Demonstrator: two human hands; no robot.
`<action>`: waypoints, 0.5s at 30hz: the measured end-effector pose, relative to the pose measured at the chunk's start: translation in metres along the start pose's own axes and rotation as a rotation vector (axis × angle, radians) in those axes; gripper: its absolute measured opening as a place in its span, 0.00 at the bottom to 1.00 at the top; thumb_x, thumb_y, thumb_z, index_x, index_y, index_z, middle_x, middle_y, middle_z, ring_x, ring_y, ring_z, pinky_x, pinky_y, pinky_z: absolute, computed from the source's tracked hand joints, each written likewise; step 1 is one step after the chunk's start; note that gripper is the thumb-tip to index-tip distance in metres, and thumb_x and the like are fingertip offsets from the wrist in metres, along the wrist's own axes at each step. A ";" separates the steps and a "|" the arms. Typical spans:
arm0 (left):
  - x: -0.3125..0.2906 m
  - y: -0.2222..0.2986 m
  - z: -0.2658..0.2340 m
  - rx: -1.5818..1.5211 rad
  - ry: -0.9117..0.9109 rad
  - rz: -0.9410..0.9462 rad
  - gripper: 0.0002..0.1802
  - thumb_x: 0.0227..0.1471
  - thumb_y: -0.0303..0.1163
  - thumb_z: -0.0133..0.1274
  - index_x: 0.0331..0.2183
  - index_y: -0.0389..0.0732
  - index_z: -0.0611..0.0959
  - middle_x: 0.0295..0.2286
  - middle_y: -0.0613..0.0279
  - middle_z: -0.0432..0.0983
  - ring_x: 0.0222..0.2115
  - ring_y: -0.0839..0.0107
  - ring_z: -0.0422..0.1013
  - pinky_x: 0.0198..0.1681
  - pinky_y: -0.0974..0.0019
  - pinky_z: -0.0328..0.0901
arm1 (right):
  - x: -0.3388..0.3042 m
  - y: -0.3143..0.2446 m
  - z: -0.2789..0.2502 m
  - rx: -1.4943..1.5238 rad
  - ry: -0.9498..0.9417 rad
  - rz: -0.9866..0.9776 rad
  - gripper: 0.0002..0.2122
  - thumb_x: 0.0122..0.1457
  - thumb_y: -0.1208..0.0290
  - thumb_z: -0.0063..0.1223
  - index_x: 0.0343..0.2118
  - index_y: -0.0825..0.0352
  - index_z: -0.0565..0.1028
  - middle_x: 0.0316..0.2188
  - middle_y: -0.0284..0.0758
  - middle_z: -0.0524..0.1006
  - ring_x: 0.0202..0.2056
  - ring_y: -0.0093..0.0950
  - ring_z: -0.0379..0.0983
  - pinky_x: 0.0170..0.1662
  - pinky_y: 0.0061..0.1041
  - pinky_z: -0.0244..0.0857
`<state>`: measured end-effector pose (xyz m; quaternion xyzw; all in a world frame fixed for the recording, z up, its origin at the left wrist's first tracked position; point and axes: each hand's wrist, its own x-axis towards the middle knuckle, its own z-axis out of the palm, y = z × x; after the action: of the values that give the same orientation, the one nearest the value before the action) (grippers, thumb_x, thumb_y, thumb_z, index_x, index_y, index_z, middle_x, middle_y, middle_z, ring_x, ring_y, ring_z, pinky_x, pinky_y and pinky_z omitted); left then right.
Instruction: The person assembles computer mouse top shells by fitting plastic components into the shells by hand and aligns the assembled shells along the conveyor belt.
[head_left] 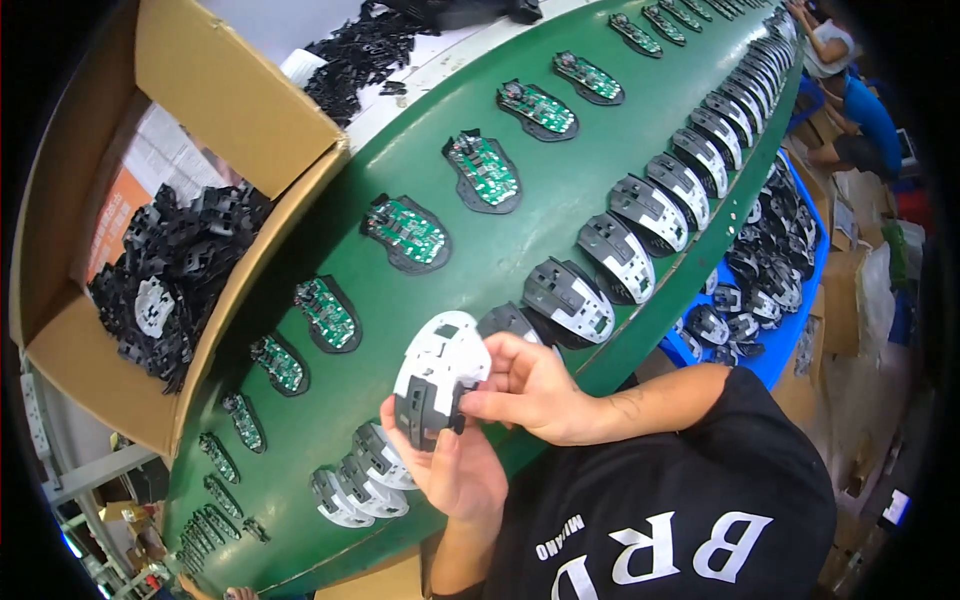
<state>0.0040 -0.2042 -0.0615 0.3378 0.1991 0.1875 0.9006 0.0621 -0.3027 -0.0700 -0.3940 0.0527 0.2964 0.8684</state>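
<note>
A white and dark grey computer mouse shell (440,365) is held up over the green bench, its white part toward the far side. My left hand (455,475) grips it from below, at the dark grey end. My right hand (535,395) is closed on its right side, thumb and fingers at the edge by a small black part whose kind I cannot make out. Just past my right hand, a similar assembled shell (508,322) lies partly hidden. To the left of my left hand, several white and grey shells (365,480) lie overlapping on the bench.
Green circuit boards on black bases (405,233) line the green bench (460,265). A row of mouse shells (617,258) runs along its right edge. A cardboard box (235,95) of black parts stands left; a blue bin (780,360) of shells stands right. Another person (860,115) sits far right.
</note>
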 end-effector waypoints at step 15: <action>0.000 0.018 -0.015 0.542 -0.212 -0.060 0.43 0.41 0.24 0.59 0.57 0.32 0.56 0.51 0.48 0.62 0.52 0.63 0.61 0.55 0.62 0.57 | -0.011 -0.017 -0.018 -0.520 -0.266 -0.157 0.09 0.51 0.80 0.59 0.35 0.71 0.72 0.29 0.31 0.77 0.33 0.17 0.74 0.34 0.16 0.68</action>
<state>-0.0069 -0.1832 -0.0599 0.5779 0.1566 0.0641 0.7983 0.0650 -0.3292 -0.0676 -0.5639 -0.1699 0.2808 0.7578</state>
